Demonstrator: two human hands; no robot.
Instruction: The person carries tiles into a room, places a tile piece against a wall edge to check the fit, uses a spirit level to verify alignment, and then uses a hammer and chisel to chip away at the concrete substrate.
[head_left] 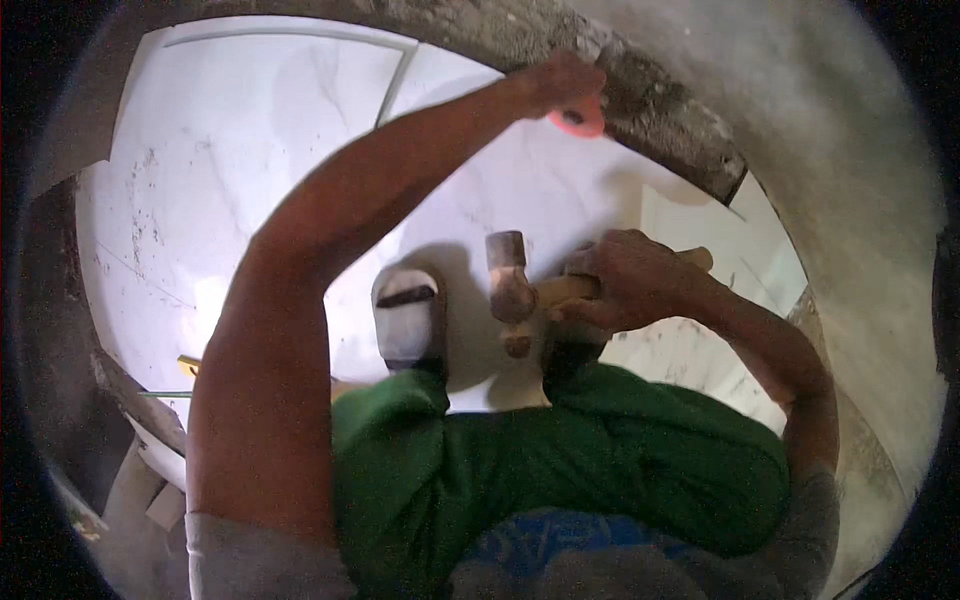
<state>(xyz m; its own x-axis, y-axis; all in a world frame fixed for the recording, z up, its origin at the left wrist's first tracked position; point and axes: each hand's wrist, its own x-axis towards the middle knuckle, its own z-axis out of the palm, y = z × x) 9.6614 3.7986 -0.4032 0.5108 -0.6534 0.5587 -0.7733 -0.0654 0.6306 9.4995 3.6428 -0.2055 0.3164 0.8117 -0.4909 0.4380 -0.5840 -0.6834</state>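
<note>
My right hand is closed round the wooden handle of a ball-peen hammer. The hammer is raised in front of my knees, its steel head pointing left of the hand. Far ahead, my left hand reaches to the foot of the wall. It grips what looks like a chisel with a pinkish-red hand guard, dark at its centre. The chisel's blade is hidden by the hand. Between the two hands lies white veined floor tile.
A rough, broken strip runs along the base of the grey wall. My sandalled foot stands on the tile left of the hammer head. A yellow object and a thin green rod lie at the left.
</note>
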